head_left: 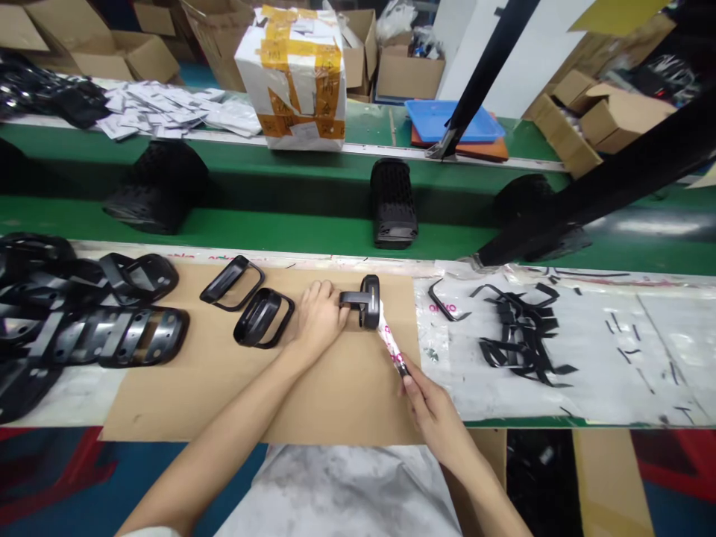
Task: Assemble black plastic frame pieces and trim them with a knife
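Observation:
My left hand rests on the brown cardboard sheet, its fingers closed on the near end of a black plastic frame that stands on edge. In my right hand is a slim tool wrapped in white tape with pink print. The tool's far end meets the lower right side of the frame; its tip is hidden or too small to make out. Left of my left hand lie two loose black frames, one a ring-shaped frame and the other a thicker frame.
Black plastic housings are piled at the left. Thin black offcut strips lie on the white sheet at the right. Beyond runs a green conveyor carrying a black ribbed part. A black post and a taped white box stand behind.

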A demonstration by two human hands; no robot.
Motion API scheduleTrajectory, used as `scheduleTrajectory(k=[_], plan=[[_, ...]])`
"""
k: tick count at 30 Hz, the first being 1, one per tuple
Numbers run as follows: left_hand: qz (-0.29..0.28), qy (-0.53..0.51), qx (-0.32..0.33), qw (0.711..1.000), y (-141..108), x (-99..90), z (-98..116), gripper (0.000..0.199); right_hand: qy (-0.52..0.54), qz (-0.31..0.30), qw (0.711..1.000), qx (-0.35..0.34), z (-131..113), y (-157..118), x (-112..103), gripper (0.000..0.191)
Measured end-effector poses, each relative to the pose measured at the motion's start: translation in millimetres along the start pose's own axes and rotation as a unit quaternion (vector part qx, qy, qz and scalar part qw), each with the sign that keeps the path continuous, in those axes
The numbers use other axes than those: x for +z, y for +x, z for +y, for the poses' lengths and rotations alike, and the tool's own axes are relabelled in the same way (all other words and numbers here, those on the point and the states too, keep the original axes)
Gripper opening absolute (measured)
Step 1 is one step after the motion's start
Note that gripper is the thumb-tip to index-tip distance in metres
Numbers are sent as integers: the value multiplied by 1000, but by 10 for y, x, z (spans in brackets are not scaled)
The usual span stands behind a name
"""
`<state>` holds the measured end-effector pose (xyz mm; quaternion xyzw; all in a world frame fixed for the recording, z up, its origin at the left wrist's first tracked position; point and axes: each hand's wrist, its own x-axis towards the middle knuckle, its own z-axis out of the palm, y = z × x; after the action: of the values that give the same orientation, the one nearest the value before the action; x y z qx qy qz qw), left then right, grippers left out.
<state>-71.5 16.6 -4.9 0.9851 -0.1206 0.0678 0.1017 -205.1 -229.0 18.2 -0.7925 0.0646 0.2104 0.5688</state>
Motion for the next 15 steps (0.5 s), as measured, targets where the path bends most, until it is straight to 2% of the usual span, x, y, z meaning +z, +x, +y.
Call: scheduleTrajectory(k=[5,9,12,15], plan=[[5,0,-8,1000,-6,-10,36,20,-10,0,1000,-14,-32,45,-40,60],[6,-1,-8,1000,-5,-5,44,18,67,2,998,19,-2,10,-29,61],[10,-6,-9,1000,0,-1,40,18,97,59,994,7,58,-57,38,65],[9,-10,-11,1000,0,-7,39,19,40,112,992,-45,81,-80,119,64]])
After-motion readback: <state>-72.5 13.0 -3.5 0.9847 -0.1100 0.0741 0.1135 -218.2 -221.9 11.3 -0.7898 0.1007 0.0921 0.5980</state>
